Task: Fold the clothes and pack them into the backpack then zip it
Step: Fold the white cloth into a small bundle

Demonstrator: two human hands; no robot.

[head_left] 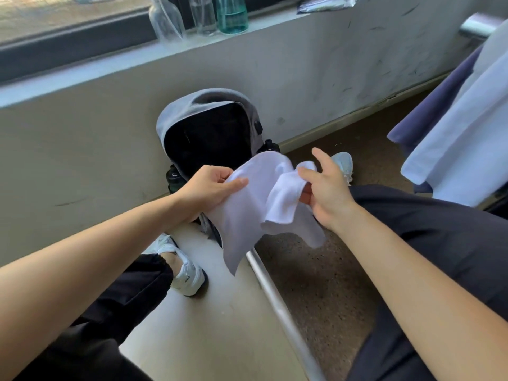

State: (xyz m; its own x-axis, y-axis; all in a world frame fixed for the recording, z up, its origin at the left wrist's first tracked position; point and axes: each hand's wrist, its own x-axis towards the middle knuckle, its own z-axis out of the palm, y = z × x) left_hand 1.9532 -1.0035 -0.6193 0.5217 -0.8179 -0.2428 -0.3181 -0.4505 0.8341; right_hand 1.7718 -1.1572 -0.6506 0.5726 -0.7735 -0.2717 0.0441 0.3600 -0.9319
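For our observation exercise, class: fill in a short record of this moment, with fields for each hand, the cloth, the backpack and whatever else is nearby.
left hand: grips the white cloth's left edge
right hand: pinches a bunched part of its right side
white cloth: held up before the backpack, not yet folded, one corner hanging
backpack: grey, unzipped, gaping open, leaning against the wall
nearby: light blue garment and purple garment at right; bottles on the window sill

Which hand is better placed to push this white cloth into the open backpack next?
Probably the left hand: its grip holds the white cloth and sits directly before the open backpack. The right hand only pinches a fold, off to the side.
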